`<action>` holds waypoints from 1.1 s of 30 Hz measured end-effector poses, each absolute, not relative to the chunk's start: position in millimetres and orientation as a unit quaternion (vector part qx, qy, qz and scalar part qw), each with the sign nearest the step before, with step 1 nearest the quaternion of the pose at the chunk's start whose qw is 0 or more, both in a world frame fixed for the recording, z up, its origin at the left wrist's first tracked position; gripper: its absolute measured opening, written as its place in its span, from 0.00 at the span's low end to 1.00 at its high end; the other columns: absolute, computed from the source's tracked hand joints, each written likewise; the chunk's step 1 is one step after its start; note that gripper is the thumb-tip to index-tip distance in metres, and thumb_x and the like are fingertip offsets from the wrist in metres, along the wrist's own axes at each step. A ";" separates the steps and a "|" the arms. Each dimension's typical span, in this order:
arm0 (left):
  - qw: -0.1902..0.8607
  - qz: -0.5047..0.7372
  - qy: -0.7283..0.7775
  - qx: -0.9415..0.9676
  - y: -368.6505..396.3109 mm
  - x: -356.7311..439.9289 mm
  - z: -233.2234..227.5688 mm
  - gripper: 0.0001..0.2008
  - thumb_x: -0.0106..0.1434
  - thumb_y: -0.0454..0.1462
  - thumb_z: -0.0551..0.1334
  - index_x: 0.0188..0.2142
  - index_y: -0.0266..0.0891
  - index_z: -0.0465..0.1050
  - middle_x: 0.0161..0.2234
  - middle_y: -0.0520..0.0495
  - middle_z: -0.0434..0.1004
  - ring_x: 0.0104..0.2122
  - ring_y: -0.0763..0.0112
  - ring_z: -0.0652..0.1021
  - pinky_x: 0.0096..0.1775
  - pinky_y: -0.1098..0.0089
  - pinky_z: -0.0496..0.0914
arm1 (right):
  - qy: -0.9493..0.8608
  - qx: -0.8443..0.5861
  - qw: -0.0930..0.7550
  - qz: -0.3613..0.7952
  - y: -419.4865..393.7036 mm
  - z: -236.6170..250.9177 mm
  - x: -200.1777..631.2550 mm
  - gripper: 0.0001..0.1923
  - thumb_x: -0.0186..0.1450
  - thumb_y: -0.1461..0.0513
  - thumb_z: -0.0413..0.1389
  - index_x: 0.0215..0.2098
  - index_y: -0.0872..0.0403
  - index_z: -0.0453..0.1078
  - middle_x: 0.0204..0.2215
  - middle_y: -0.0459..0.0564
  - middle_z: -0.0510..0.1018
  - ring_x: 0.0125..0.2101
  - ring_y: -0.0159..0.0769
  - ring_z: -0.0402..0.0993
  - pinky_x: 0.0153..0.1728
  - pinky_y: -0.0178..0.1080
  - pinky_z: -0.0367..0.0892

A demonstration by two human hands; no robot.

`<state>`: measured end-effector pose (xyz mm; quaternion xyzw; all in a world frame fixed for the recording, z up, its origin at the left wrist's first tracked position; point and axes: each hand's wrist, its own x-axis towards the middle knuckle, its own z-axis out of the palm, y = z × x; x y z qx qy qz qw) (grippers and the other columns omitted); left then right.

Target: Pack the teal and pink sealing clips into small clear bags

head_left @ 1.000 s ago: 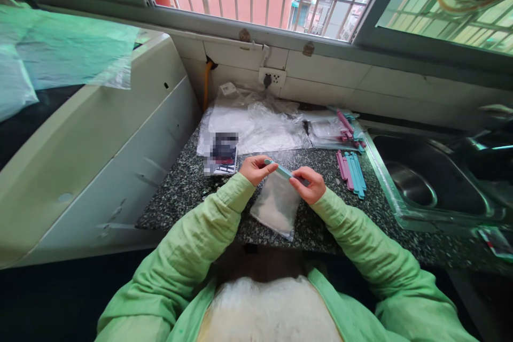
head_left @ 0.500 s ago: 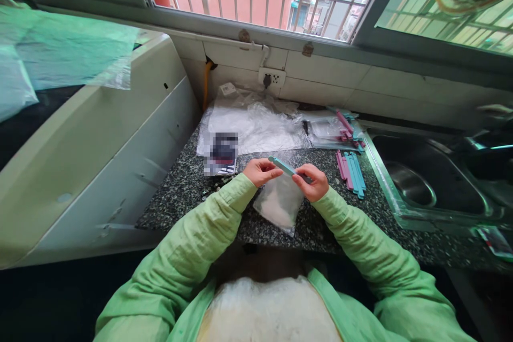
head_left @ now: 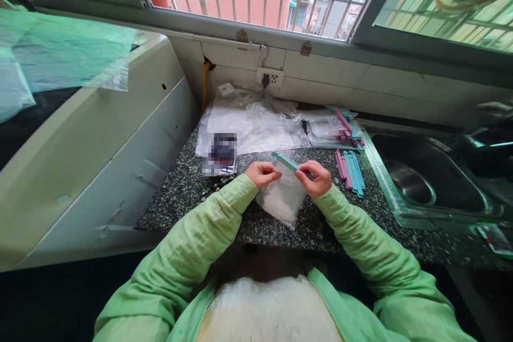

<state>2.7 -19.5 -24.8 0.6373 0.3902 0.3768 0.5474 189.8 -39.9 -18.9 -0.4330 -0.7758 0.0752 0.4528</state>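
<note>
My right hand [head_left: 316,178] is closed on one end of a teal bag sealing clip [head_left: 285,161], which slants up and to the left. Below it hangs a clear plastic bag [head_left: 282,200] with pale contents in its lower part. My left hand [head_left: 261,174] pinches the bag's upper left edge, just under the clip's far end and apart from the clip. Whether the clip grips the bag's edge is hard to make out. To the right of my hands, several pink and teal sealing clips [head_left: 350,172] lie side by side on the speckled counter [head_left: 172,192].
Clear plastic bags [head_left: 252,123] are spread at the back of the counter, beside a packet with more clips [head_left: 334,128]. A small pixelated item [head_left: 220,154] lies left of my hands. A sink [head_left: 436,176] is at right, a large pale appliance [head_left: 120,133] at left.
My left fingers have come off the clip's left end and moved slightly down onto the bag's edge. The clip's left end now stands free, in my right hand alone.
</note>
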 end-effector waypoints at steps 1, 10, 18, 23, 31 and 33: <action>0.550 0.378 0.388 0.636 -19.5 3.0 -24.9 0.19 0.42 0.49 0.63 0.15 0.32 0.67 0.14 0.56 0.56 0.17 0.82 0.58 0.20 0.75 0.52 | -0.774 -0.436 0.452 0.075 -39.7 -18.6 189.7 0.08 0.57 0.58 0.53 0.24 0.54 0.68 0.19 0.47 0.68 0.22 0.31 0.63 0.24 0.36 0.61; 0.573 0.369 0.392 0.618 -20.7 3.3 -25.4 0.21 0.40 0.51 0.63 0.15 0.33 0.64 0.13 0.57 0.55 0.16 0.83 0.56 0.19 0.76 0.50 | -0.780 -0.428 0.452 0.063 -38.3 -19.4 190.1 0.08 0.57 0.58 0.53 0.24 0.54 0.68 0.19 0.47 0.69 0.22 0.31 0.64 0.24 0.36 0.62; 0.582 0.350 0.409 0.610 -22.0 3.9 -22.5 0.23 0.38 0.52 0.64 0.14 0.33 0.62 0.12 0.57 0.56 0.16 0.83 0.57 0.20 0.76 0.50 | -0.768 -0.439 0.461 0.063 -36.5 -18.0 195.0 0.08 0.57 0.58 0.52 0.25 0.54 0.68 0.20 0.47 0.69 0.23 0.32 0.64 0.24 0.36 0.62; 0.586 0.342 0.407 0.611 -21.4 3.7 -22.7 0.21 0.39 0.50 0.64 0.15 0.32 0.65 0.13 0.55 0.60 0.17 0.81 0.60 0.21 0.76 0.53 | -0.743 -0.464 0.478 0.062 -33.2 -16.2 202.3 0.09 0.57 0.57 0.52 0.25 0.54 0.68 0.19 0.47 0.68 0.22 0.31 0.63 0.23 0.36 0.61; 0.573 0.356 0.399 0.621 -21.0 3.4 -22.0 0.20 0.39 0.50 0.64 0.14 0.32 0.67 0.12 0.55 0.61 0.16 0.81 0.60 0.20 0.76 0.54 | -0.732 -0.473 0.487 0.053 -32.0 -15.3 204.0 0.10 0.57 0.56 0.52 0.24 0.53 0.68 0.20 0.47 0.69 0.23 0.31 0.64 0.23 0.35 0.61; 0.571 0.358 0.399 0.622 -21.1 3.6 -21.9 0.21 0.39 0.50 0.64 0.15 0.32 0.68 0.12 0.55 0.62 0.17 0.81 0.61 0.20 0.77 0.54 | -0.729 -0.477 0.488 0.047 -31.6 -15.7 203.8 0.10 0.57 0.56 0.52 0.24 0.53 0.68 0.20 0.47 0.69 0.22 0.31 0.64 0.23 0.36 0.61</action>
